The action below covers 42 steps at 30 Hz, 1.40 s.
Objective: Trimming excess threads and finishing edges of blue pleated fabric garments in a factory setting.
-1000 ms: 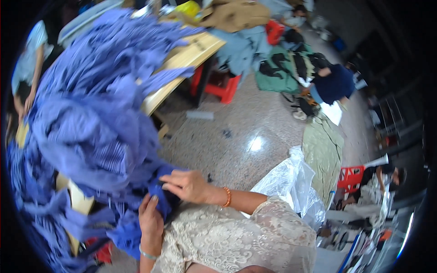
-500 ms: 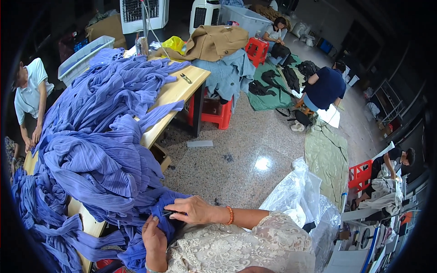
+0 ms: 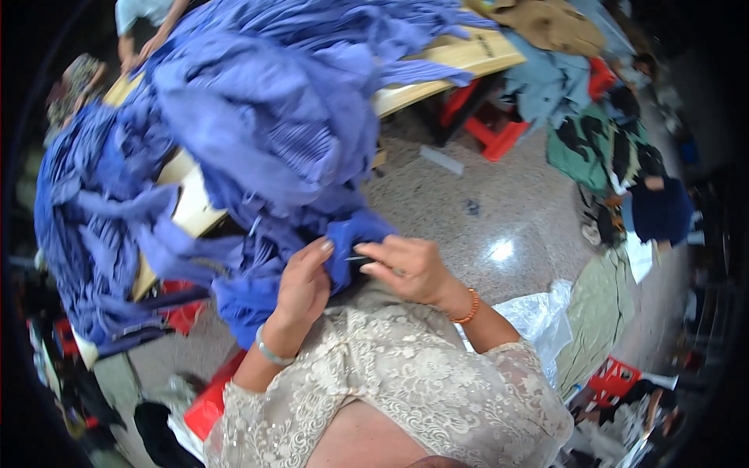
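Blue cloth (image 3: 340, 256), rumpled, softly creased, left grip (image 3: 304, 285) pinching it, right grip (image 3: 410, 270) pinching a small blurred tool (image 3: 360, 259)

One dark tool (image 3: 360, 263) — two bracelets (image 3: 466, 306) (image 3: 271, 349), one lace top (image 3: 421, 351).
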Each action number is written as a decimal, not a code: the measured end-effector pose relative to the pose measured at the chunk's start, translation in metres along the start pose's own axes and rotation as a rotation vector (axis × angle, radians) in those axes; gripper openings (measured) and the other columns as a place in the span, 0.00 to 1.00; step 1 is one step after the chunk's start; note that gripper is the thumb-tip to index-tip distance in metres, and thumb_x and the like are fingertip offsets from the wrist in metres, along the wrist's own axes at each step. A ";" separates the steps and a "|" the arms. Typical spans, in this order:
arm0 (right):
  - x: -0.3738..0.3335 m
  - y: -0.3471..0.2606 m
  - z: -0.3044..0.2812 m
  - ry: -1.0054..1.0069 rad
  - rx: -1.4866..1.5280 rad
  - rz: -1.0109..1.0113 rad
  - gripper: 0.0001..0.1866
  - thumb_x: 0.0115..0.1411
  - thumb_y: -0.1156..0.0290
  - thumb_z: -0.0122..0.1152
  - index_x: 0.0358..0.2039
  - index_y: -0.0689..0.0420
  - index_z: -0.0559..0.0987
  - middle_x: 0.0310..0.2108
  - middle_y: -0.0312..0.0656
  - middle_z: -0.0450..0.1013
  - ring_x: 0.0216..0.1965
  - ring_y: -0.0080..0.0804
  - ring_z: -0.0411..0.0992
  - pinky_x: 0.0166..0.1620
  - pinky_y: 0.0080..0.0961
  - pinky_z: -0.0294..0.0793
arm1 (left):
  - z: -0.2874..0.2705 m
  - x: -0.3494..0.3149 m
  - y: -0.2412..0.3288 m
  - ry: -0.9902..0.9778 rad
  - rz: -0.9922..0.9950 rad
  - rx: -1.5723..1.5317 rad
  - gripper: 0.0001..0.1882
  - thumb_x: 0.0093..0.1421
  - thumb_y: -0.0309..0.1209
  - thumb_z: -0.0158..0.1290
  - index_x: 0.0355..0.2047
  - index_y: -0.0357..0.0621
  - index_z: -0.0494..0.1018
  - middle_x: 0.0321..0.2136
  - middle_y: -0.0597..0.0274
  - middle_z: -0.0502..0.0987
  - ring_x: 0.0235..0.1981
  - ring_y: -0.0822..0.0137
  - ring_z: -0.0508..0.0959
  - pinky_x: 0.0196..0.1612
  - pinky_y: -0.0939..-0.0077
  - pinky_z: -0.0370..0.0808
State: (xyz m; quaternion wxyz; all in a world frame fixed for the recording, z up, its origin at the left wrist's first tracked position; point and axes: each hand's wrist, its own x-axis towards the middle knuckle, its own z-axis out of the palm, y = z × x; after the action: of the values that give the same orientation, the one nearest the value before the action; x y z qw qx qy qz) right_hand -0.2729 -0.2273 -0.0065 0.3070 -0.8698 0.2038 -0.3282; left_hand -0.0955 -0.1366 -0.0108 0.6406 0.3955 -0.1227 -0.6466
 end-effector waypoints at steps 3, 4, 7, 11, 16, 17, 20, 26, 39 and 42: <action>0.003 0.002 -0.006 -0.030 0.034 0.079 0.18 0.47 0.71 0.68 0.41 0.55 0.79 0.19 0.38 0.67 0.16 0.28 0.64 0.20 0.24 0.63 | 0.005 -0.002 0.001 0.023 -0.028 -0.042 0.16 0.63 0.30 0.45 0.46 0.30 0.70 0.40 0.58 0.77 0.41 0.71 0.75 0.48 0.78 0.69; 0.003 0.003 -0.005 -0.035 0.052 0.090 0.18 0.47 0.72 0.68 0.41 0.56 0.79 0.19 0.38 0.67 0.16 0.28 0.64 0.20 0.24 0.62 | 0.005 -0.001 0.001 0.040 -0.029 -0.048 0.16 0.63 0.29 0.45 0.46 0.30 0.70 0.40 0.59 0.77 0.39 0.72 0.75 0.46 0.79 0.70; 0.006 0.002 -0.004 -0.053 0.069 0.093 0.19 0.46 0.72 0.68 0.42 0.57 0.79 0.19 0.38 0.67 0.16 0.28 0.64 0.20 0.24 0.62 | 0.005 -0.002 -0.001 0.059 -0.026 -0.064 0.15 0.63 0.29 0.45 0.45 0.30 0.71 0.38 0.60 0.77 0.38 0.74 0.76 0.45 0.81 0.70; 0.007 0.001 0.001 -0.042 0.004 0.039 0.18 0.47 0.70 0.68 0.41 0.56 0.79 0.19 0.38 0.68 0.17 0.30 0.66 0.21 0.25 0.64 | 0.006 -0.003 -0.003 0.032 -0.030 -0.056 0.15 0.63 0.29 0.45 0.45 0.31 0.71 0.38 0.61 0.77 0.38 0.74 0.75 0.45 0.81 0.70; 0.005 0.000 0.003 -0.016 -0.074 0.003 0.16 0.48 0.68 0.67 0.39 0.55 0.79 0.20 0.38 0.69 0.18 0.33 0.68 0.22 0.27 0.66 | 0.007 -0.003 -0.003 0.019 -0.020 -0.054 0.15 0.63 0.30 0.45 0.46 0.32 0.71 0.38 0.61 0.77 0.39 0.74 0.75 0.45 0.80 0.70; 0.004 0.000 0.003 -0.025 -0.093 -0.012 0.16 0.48 0.68 0.67 0.39 0.55 0.80 0.20 0.38 0.69 0.18 0.33 0.68 0.22 0.27 0.66 | 0.005 -0.002 -0.005 0.026 -0.018 -0.042 0.15 0.63 0.30 0.45 0.46 0.32 0.71 0.39 0.61 0.77 0.39 0.74 0.75 0.46 0.80 0.70; 0.003 -0.001 0.001 -0.044 -0.103 -0.025 0.14 0.48 0.68 0.67 0.38 0.55 0.80 0.19 0.37 0.68 0.18 0.33 0.68 0.21 0.27 0.66 | 0.007 -0.002 -0.005 0.027 -0.007 -0.029 0.15 0.63 0.29 0.45 0.45 0.31 0.71 0.39 0.60 0.77 0.39 0.74 0.75 0.46 0.80 0.69; 0.001 0.001 -0.001 -0.028 0.007 0.041 0.16 0.47 0.70 0.68 0.39 0.55 0.80 0.18 0.37 0.67 0.16 0.29 0.66 0.21 0.25 0.64 | 0.008 -0.001 -0.005 0.037 -0.017 -0.050 0.16 0.63 0.29 0.45 0.46 0.30 0.71 0.39 0.59 0.77 0.40 0.73 0.75 0.47 0.80 0.69; 0.000 0.005 -0.003 -0.063 -0.015 0.101 0.18 0.48 0.70 0.67 0.41 0.57 0.79 0.21 0.39 0.69 0.17 0.30 0.66 0.21 0.26 0.64 | 0.003 0.006 -0.011 0.052 -0.046 -0.077 0.15 0.63 0.28 0.45 0.45 0.30 0.71 0.39 0.59 0.77 0.40 0.73 0.76 0.48 0.79 0.69; 0.005 0.004 -0.005 -0.075 -0.038 0.101 0.17 0.48 0.70 0.67 0.41 0.57 0.79 0.21 0.39 0.69 0.17 0.31 0.67 0.21 0.25 0.65 | 0.001 0.008 -0.010 0.059 -0.019 -0.073 0.15 0.62 0.28 0.45 0.45 0.30 0.71 0.39 0.59 0.78 0.40 0.73 0.76 0.48 0.79 0.70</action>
State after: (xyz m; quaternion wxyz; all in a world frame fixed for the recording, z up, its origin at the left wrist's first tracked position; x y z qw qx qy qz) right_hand -0.2733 -0.2346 -0.0039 0.3141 -0.8757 0.2419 -0.2755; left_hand -0.1029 -0.1428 -0.0194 0.6517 0.3919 -0.0765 -0.6449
